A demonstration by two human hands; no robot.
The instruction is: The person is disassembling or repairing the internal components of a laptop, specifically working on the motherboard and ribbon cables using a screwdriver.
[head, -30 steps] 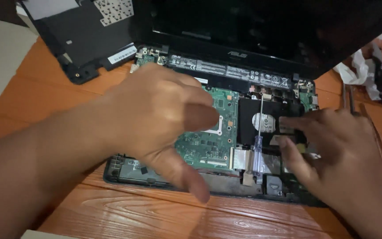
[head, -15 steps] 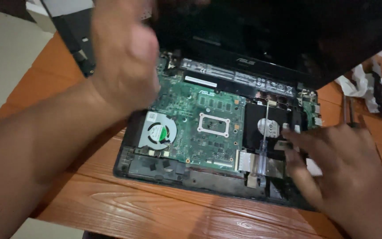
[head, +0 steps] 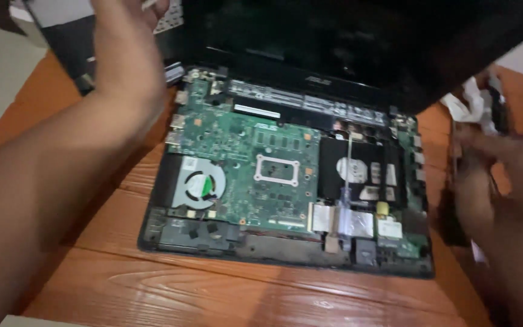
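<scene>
The left hand (head: 125, 54) is raised over the far left corner of the orange wooden counter (head: 225, 290), blurred, so I cannot tell if it grasps anything. The right hand (head: 503, 181) is at the right edge of the counter, fingers bent, beside a crumpled white cloth (head: 470, 106); it seems released, but the view is poor. Between the hands lies the opened black laptop base (head: 286, 181) with green circuit board (head: 243, 157), round grey fan (head: 198, 184) and black drive (head: 361, 169). A thin clear-handled screwdriver (head: 346, 200) rests on the drive.
</scene>
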